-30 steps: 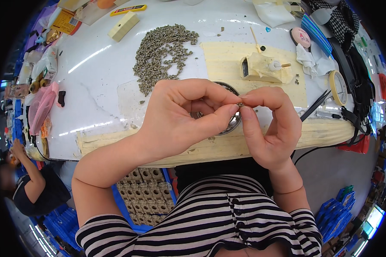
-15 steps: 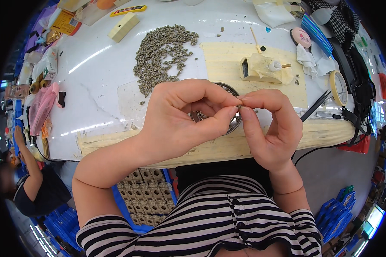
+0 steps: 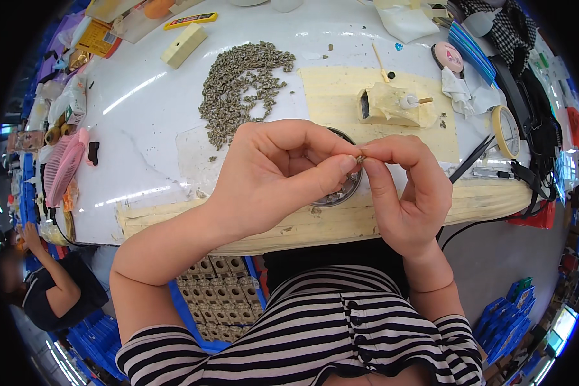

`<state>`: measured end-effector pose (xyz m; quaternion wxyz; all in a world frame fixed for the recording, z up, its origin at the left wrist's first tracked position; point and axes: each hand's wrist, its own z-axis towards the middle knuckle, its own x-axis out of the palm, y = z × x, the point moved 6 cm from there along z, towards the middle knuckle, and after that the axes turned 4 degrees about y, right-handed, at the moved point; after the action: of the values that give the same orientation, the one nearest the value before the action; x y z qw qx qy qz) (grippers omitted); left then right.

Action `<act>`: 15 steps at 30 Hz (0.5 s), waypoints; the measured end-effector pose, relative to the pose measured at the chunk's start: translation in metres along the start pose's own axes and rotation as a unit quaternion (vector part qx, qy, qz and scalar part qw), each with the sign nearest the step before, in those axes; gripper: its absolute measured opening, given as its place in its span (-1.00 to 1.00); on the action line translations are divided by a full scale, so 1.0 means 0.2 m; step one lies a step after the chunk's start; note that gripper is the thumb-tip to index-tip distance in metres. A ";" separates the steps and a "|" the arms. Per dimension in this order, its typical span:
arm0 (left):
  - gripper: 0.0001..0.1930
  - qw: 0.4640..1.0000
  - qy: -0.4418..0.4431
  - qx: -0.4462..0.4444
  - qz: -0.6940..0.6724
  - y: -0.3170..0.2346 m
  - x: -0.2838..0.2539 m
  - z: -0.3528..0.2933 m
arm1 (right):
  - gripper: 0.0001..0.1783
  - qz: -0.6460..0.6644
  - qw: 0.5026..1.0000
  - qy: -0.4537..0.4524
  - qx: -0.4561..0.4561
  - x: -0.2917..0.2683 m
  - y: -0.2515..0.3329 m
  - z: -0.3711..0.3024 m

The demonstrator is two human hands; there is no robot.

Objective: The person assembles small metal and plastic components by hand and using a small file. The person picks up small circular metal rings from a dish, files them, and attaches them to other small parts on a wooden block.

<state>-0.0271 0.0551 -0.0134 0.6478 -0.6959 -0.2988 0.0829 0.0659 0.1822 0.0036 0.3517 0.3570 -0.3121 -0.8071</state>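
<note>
Above a round metal dish (image 3: 349,192), both my hands meet with fingertips pinched around a tiny metal part (image 3: 361,158). My left hand (image 3: 270,170) is closed, thumb and forefinger gripping the part from the left. From the right, my right hand (image 3: 410,183) pinches it too, its other fingers curled. The part's shape is mostly covered by the fingertips. Small metal pieces show inside the dish, which my left hand largely hides. Beyond my hands, a heap of similar small metal parts (image 3: 238,83) lies spread on the white table.
A tape-covered block (image 3: 392,108) with a white nozzle sits on yellowish masking tape. Dark tweezers (image 3: 472,158) and a tape roll (image 3: 507,132) lie to the right. A blue crate (image 3: 220,299) of metal blocks is below the table. At far left is another person (image 3: 61,283).
The tiny part has turned slightly between my fingertips, and my left hand has shifted a little, uncovering less of the dish's left side. The other person's arm at far left has lowered.
</note>
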 end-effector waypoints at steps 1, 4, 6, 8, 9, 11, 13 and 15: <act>-0.88 1.000 0.003 -0.010 -0.009 0.00 0.00 0.00 | -0.83 -0.001 1.000 0.002 -0.002 0.00 0.00 0.00; -0.88 0.999 0.012 -0.030 -0.006 0.01 0.00 0.01 | -0.82 -0.005 1.000 0.007 -0.008 0.00 0.00 0.00; -0.87 0.999 0.015 -0.032 -0.016 0.01 0.00 0.01 | -0.82 -0.006 1.000 0.009 -0.014 0.00 0.01 0.00; -0.87 0.999 0.013 -0.036 -0.015 0.01 0.00 0.01 | -0.82 -0.009 1.000 0.005 -0.019 0.00 0.01 0.01; -0.87 0.999 0.012 -0.037 -0.010 0.01 0.00 0.01 | -0.82 -0.010 1.000 0.003 -0.021 0.00 0.01 0.01; -0.87 0.999 0.013 -0.042 -0.007 0.01 0.00 0.01 | -0.82 -0.012 1.000 0.004 -0.020 0.00 0.01 0.01; -0.87 0.999 0.016 -0.048 -0.008 0.01 0.00 0.01 | -0.82 -0.014 1.000 0.006 -0.021 0.00 0.01 0.01; -0.87 0.998 0.022 -0.050 -0.014 0.01 0.00 0.02 | -0.82 -0.014 1.000 0.009 -0.024 0.00 0.01 0.01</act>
<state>-0.0284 0.0578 -0.0155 0.6197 -0.7247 -0.2983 0.0432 0.0650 0.1815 0.0059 0.3515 0.3600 -0.2849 -0.8159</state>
